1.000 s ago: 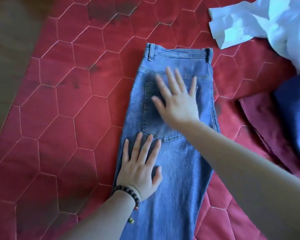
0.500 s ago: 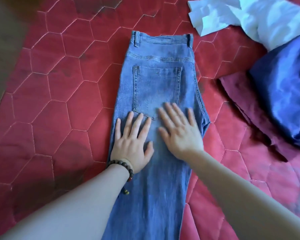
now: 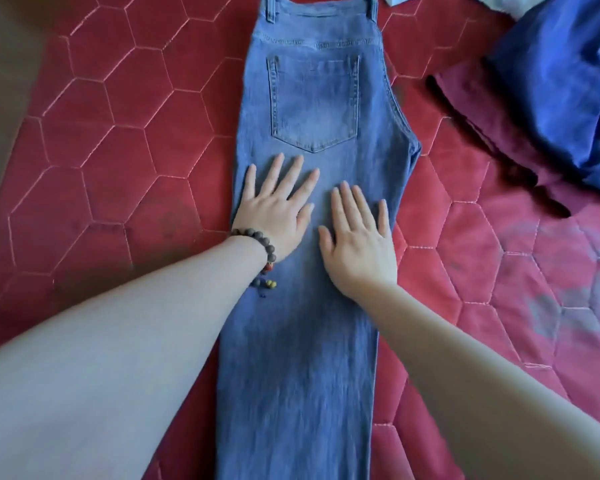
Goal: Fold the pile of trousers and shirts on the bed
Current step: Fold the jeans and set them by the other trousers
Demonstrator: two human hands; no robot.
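Observation:
A pair of blue jeans [image 3: 312, 98] lies lengthwise on the bed, folded in half leg on leg, back pocket up and waistband at the far end. My left hand [image 3: 278, 209], with a bead bracelet at the wrist, lies flat on the denim just below the pocket, fingers spread. Beside it my right hand [image 3: 359, 237] presses flat on the same leg, a little nearer to me. Neither hand grips the cloth. The leg ends run out of view at the bottom.
The bed carries a red quilted cover [image 3: 118, 133] with hexagon stitching. At the right lie a dark blue garment [image 3: 568, 81] and a maroon one [image 3: 482, 109] under it. A strip of white cloth [image 3: 492, 3] shows at the top edge.
My right hand has slid from the back pocket down the jeans towards me, to rest beside the left hand. The view has tilted down, so the jeans sit higher in the frame.

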